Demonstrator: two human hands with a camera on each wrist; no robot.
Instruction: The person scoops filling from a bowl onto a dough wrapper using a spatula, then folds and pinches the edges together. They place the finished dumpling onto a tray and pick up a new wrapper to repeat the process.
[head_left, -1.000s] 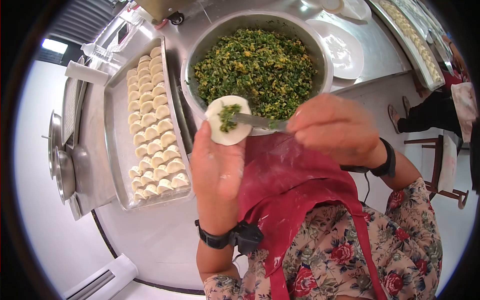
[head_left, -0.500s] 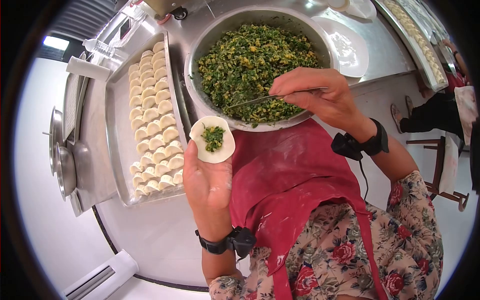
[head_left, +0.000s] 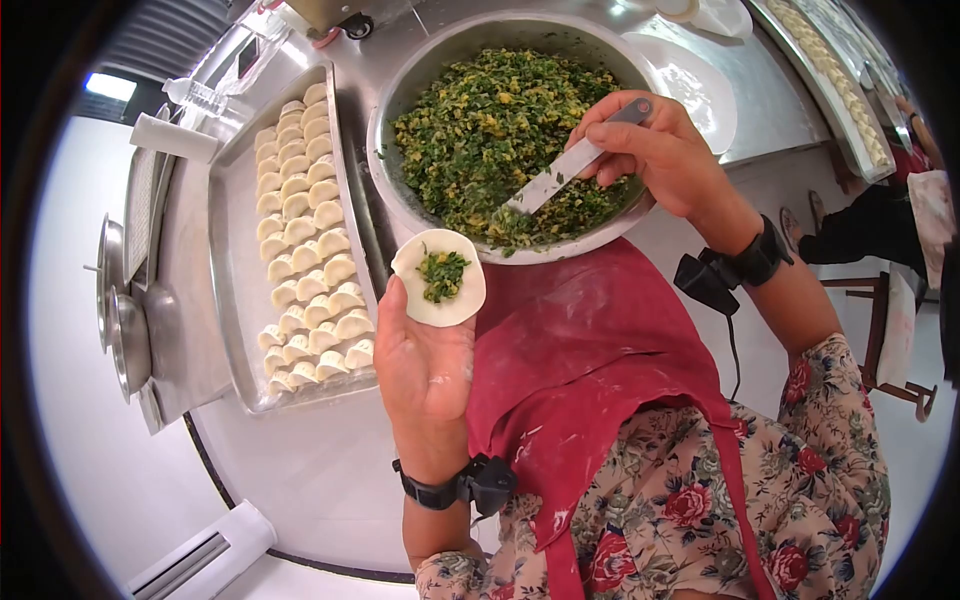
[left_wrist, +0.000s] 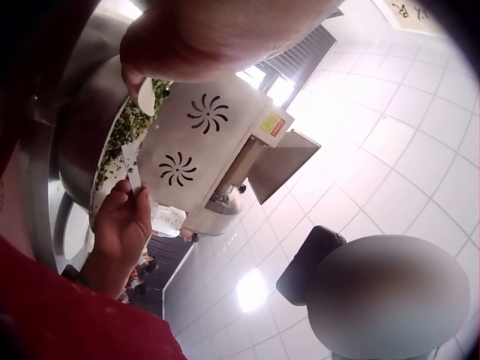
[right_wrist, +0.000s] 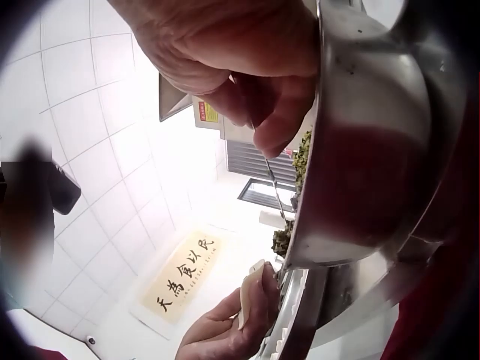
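Note:
My left hand (head_left: 428, 365) holds a round white dumpling wrapper (head_left: 468, 292) on its fingers, palm up, with the thumb at the wrapper's left edge. A small mound of green and yellow filling (head_left: 441, 275) sits in the middle of the wrapper. Over the bowl's right side, my right hand (head_left: 665, 150) grips a flat metal filling spatula (head_left: 556, 178) by its handle. The blade's tip dips at the chopped filling (head_left: 500, 110) in the big steel bowl (head_left: 384, 195). In the right wrist view the wrapper (right_wrist: 246, 296) shows edge-on beside the bowl.
Left of the bowl, a metal tray (head_left: 232, 330) carries rows of folded dumplings (head_left: 300, 230). A white floury tray (head_left: 705, 95) lies right of the bowl. Another tray of dumplings (head_left: 830, 75) and a person's dark-trousered leg (head_left: 865, 225) are at the far right, near a wooden stool (head_left: 880, 330).
The spatula has left the wrapper, leaving filling there, and moved up and right to the bowl, its flat blade now turned into view. The left hand has dropped slightly, still holding the wrapper.

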